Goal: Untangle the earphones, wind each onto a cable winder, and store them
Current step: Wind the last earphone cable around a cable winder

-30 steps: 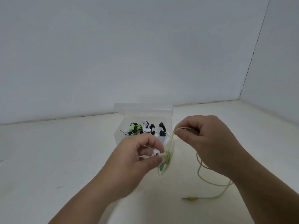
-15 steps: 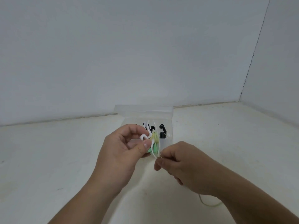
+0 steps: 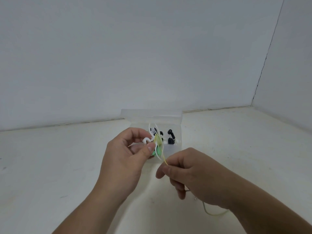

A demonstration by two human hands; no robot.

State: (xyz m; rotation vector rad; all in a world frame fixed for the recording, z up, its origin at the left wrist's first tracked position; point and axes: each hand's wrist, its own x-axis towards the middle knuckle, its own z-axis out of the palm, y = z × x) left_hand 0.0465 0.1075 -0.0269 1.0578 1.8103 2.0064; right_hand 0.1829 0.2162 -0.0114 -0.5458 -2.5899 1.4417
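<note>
Working over a pale table [image 3: 50, 166], with a clear storage box [image 3: 168, 115] open at the far side and black earphones [image 3: 170, 136] already stowed inside. Still mid-wind, judging by the layout.

Holding up the white cable winder [image 3: 157, 150] with the left hand [image 3: 125, 159], just in front of the box: curled, pinching it between thumb and fingertips, with a green part showing below the thumb.

Now the right hand [image 3: 194, 176]. Up at the winder's right a second ago, dropped since to below it and nearer. Closed in a fingertip pinch on the yellow-green earphone cable [image 3: 164, 159], drawing it tight from the winder down to the pinch. Laying on another turn, then.

Less slack out on the table than a second ago. Only a short loop of tail [image 3: 213, 214] showing near the right wrist, and no sign of the plug, probably hidden behind the arm.

Several yellow strands across the winder's middle already. Probably a few more passes to go, then tucking the end and dropping the lot into the box. Worth keeping even tension, to avoid losing a loop off the winder's edge.
</note>
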